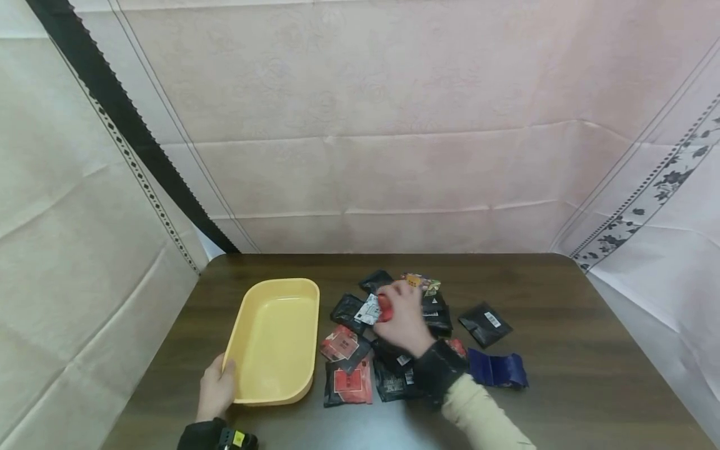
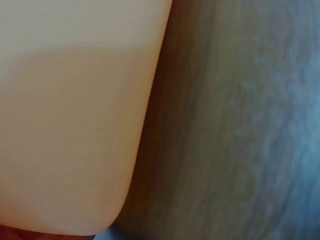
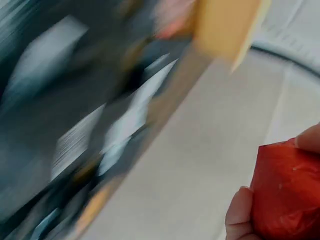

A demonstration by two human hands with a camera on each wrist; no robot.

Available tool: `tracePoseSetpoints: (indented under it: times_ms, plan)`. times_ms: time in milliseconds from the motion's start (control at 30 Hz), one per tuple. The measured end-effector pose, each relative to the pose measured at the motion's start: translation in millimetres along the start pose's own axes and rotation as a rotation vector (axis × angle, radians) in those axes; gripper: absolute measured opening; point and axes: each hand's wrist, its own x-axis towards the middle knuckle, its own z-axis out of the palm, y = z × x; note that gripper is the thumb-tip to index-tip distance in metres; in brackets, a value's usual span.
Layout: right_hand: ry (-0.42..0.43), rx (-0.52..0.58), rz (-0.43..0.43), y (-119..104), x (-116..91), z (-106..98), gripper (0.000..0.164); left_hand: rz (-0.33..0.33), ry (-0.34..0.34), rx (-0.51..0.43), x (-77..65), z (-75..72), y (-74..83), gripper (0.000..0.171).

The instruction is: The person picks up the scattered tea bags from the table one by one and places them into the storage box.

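A yellow plastic tray (image 1: 275, 350) stands on the left of the table. My left hand (image 1: 216, 386) grips its near left rim; in the left wrist view only the tray's wall (image 2: 75, 135) shows, not the fingers. My right hand (image 1: 406, 317) is over a heap of small packets and pinches a red packet (image 3: 287, 192) between thumb and fingers. Around that hand lie black packets (image 1: 347, 310), a red-and-black packet (image 1: 351, 382) and a colourful packet (image 1: 432, 286). The hand and forearm hide part of the heap.
To the right of the heap lie a single black packet (image 1: 485, 324) with a white label and a dark blue folded packet (image 1: 499, 369). The brown wooden table (image 1: 585, 375) ends at pale cloth hangings (image 1: 394, 175) behind and on both sides.
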Motion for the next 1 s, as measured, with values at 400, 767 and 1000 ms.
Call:
tracePoseSetpoints:
  times_ms: [400, 767, 1000]
  plan:
    - [-0.243, -0.009, -0.159, -108.1, 1.6, 89.4, 0.052, 0.048, 0.033, 0.085, -1.2, -0.7, 0.6, 0.042]
    - [-0.435, -0.046, -0.220, -118.9, -5.2, 103.4, 0.089, 0.086, 0.036, 0.077, -1.3, 5.1, 4.6, 0.042]
    - [-0.388, -0.134, -0.191, -85.4, 4.5, 87.7, 0.082, 0.075, 0.034, 0.080, -2.0, 4.9, 2.7, 0.043]
